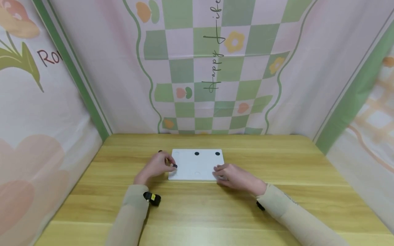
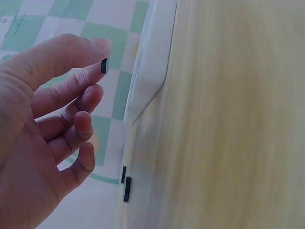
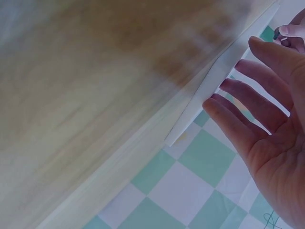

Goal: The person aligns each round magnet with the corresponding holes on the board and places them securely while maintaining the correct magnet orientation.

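Note:
A white rectangular board [image 1: 187, 164] lies flat on the wooden table, with shallow round recesses in its face. Two black discs sit along its far edge, one near the middle [image 1: 197, 153] and one at the far right corner [image 1: 217, 153]. My left hand [image 1: 155, 166] pinches a small black disc [image 2: 104, 66] between thumb and index finger, just above the board's left side. The right hand [image 1: 235, 176] rests at the board's right edge with fingers loosely bent, holding nothing; something dark beneath it is mostly hidden.
Left of the board, two loose black discs [image 2: 127, 189] lie on the table [image 1: 197, 215]; the head view shows just one [image 1: 160, 151], partly behind the left hand. A patterned curtain [image 1: 209, 68] hangs behind the table, with more cloth at both sides.

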`<action>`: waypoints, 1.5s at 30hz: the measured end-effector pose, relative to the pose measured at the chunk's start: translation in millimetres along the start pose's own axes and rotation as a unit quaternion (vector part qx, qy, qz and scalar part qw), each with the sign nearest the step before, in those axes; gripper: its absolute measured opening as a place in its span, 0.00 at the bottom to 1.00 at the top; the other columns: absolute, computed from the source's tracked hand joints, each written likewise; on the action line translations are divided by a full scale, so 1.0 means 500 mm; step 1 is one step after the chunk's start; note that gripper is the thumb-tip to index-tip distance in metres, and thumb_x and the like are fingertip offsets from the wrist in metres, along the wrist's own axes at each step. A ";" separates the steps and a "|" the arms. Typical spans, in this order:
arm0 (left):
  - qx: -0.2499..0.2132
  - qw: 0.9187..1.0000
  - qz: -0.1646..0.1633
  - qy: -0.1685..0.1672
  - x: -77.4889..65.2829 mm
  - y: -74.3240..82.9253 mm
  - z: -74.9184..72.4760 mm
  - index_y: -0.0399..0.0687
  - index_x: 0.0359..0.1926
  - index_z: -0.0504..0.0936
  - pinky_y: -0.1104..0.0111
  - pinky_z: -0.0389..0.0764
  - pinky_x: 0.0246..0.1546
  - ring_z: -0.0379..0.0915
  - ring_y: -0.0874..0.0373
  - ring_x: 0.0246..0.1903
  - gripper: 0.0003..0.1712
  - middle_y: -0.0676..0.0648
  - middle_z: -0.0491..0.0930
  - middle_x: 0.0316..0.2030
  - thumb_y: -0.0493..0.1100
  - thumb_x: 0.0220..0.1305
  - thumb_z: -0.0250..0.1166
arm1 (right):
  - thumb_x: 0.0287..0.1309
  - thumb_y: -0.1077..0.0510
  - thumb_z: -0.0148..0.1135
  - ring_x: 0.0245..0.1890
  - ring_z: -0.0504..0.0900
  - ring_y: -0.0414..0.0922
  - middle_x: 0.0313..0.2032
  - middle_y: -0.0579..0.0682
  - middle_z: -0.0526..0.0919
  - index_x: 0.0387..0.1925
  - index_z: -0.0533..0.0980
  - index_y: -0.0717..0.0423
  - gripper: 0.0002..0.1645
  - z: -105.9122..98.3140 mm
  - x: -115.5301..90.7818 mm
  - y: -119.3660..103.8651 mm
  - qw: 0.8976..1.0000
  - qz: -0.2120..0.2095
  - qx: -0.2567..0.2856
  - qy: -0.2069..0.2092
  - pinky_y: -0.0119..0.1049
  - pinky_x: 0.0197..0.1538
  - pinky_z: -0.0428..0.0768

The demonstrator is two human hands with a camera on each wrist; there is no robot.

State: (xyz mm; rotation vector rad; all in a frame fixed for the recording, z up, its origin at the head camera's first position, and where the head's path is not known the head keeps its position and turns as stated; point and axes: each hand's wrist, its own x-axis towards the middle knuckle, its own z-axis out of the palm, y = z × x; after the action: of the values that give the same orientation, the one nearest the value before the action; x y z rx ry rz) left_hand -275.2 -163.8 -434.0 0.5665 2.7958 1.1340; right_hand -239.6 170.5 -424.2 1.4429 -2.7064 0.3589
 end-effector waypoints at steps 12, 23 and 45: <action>0.003 1.000 0.012 -0.007 0.017 0.026 0.028 0.54 0.29 0.83 0.69 0.74 0.30 0.69 0.59 0.30 0.06 0.53 0.76 0.31 0.44 0.50 0.73 | 0.55 0.63 0.66 0.50 0.82 0.53 0.48 0.60 0.83 0.46 0.81 0.61 0.15 0.002 -0.001 0.000 1.000 -0.004 0.004 0.007 0.43 0.50 0.82; 0.005 1.000 0.022 -0.017 0.026 0.044 0.046 0.55 0.29 0.82 0.69 0.73 0.27 0.68 0.58 0.28 0.07 0.54 0.77 0.31 0.44 0.50 0.73 | 0.55 0.63 0.66 0.50 0.82 0.53 0.48 0.60 0.83 0.46 0.81 0.61 0.15 0.002 -0.001 0.000 1.000 -0.006 0.006 0.008 0.42 0.50 0.82; -0.006 0.998 0.037 -0.044 0.044 0.064 0.066 0.55 0.31 0.82 0.69 0.74 0.29 0.69 0.58 0.30 0.07 0.54 0.76 0.32 0.45 0.51 0.72 | 0.56 0.62 0.65 0.50 0.82 0.52 0.48 0.60 0.83 0.46 0.81 0.62 0.15 0.003 0.003 0.002 1.000 -0.001 0.003 0.006 0.42 0.50 0.82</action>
State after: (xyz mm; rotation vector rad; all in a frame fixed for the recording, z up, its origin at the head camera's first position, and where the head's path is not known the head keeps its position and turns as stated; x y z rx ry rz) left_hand -279.1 -113.0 -434.5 0.7056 2.7127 1.1105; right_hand -241.2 169.6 -425.9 1.4390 -2.6973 0.3753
